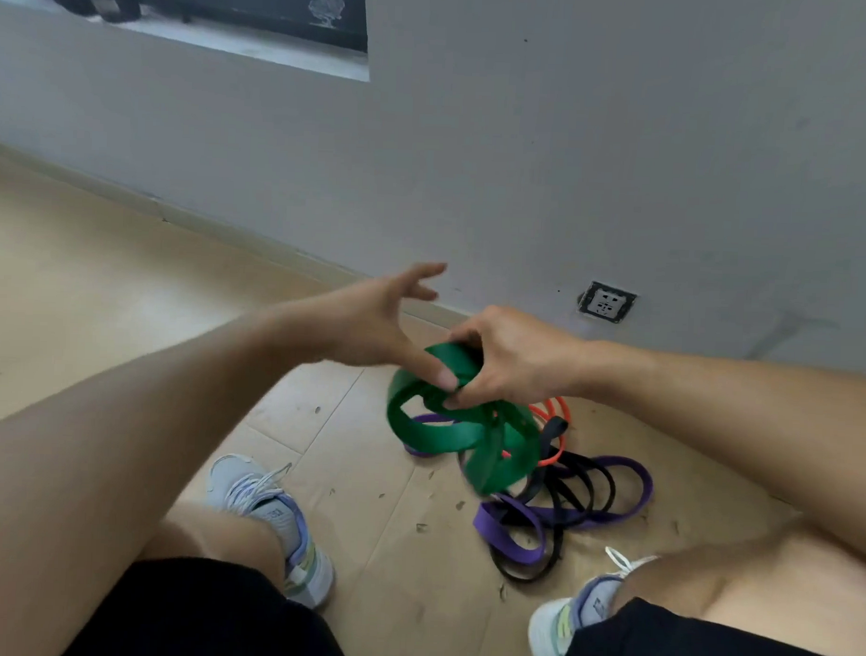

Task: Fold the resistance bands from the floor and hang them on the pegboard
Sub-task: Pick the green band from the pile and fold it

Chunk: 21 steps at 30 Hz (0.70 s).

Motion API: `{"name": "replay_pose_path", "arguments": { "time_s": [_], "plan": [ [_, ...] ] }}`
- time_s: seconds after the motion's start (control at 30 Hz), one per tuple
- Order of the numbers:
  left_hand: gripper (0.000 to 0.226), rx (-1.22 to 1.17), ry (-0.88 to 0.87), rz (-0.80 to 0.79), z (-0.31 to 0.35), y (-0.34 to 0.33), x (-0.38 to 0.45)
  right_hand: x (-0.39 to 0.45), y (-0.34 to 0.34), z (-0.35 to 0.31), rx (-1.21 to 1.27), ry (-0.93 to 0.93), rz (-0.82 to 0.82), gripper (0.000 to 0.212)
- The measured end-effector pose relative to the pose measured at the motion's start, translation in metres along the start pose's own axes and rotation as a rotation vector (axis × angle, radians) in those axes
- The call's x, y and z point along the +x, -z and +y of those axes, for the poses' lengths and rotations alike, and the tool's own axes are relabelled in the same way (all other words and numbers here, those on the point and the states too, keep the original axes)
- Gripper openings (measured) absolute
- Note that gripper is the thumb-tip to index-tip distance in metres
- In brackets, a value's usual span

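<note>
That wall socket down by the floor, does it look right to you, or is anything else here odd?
The wall socket sits crooked, with a dark gap round its plate, as if pulled loose from the wall. Small dark scraps litter the floor. The purple band, black band and orange band lie tangled together.

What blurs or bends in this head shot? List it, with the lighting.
Head view: the lower loops of the green resistance band smear with motion blur, while the right hand gripping it stays fairly sharp; the left hand has slightly soft fingertips; wide-angle distortion curves the baseboard; lighting is soft and dim, with only faint shadows and no glare on the floor.
</note>
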<state>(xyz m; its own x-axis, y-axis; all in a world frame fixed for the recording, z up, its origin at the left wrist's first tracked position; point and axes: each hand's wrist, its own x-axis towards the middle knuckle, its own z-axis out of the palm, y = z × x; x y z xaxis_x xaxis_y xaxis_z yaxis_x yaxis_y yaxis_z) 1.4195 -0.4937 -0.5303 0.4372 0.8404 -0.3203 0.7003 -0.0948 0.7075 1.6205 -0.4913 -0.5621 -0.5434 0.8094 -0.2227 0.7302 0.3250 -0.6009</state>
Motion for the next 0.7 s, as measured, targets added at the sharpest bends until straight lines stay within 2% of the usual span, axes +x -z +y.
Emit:
{"name": "replay_pose_path", "arguments": {
  "time_s": [0.1,0.17,0.23,0.33,0.4,0.53,0.57,0.7],
  "plan": [
    [0.146,0.133,0.053,-0.151,0.002,-0.018,0.012,-0.002,0.003,-0.005,0.043,0.030,0.003,0.024],
    [0.146,0.252,0.073,-0.151,0.003,-0.023,0.015,-0.004,0.005,-0.005,0.030,0.045,-0.023,0.027],
    [0.138,0.329,0.079,-0.086,0.008,-0.022,0.016,-0.006,0.006,-0.002,0.008,0.018,-0.031,0.020],
    [0.122,0.348,0.042,0.047,0.015,-0.016,0.015,-0.004,0.008,0.005,0.004,-0.022,0.050,0.027],
    [0.104,0.338,0.030,0.096,0.017,-0.013,0.013,-0.002,0.009,0.008,0.001,-0.041,0.091,0.042],
    [0.043,0.374,0.049,0.162,0.019,-0.012,0.008,-0.002,0.005,0.007,-0.007,-0.075,0.108,0.050],
    [0.037,0.389,0.061,0.180,0.019,-0.012,0.008,-0.003,0.005,0.004,-0.022,-0.079,0.125,0.052],
    [0.035,0.421,0.095,0.180,0.016,-0.007,0.007,-0.003,0.005,-0.005,-0.181,-0.085,0.228,0.058]
  ]
}}
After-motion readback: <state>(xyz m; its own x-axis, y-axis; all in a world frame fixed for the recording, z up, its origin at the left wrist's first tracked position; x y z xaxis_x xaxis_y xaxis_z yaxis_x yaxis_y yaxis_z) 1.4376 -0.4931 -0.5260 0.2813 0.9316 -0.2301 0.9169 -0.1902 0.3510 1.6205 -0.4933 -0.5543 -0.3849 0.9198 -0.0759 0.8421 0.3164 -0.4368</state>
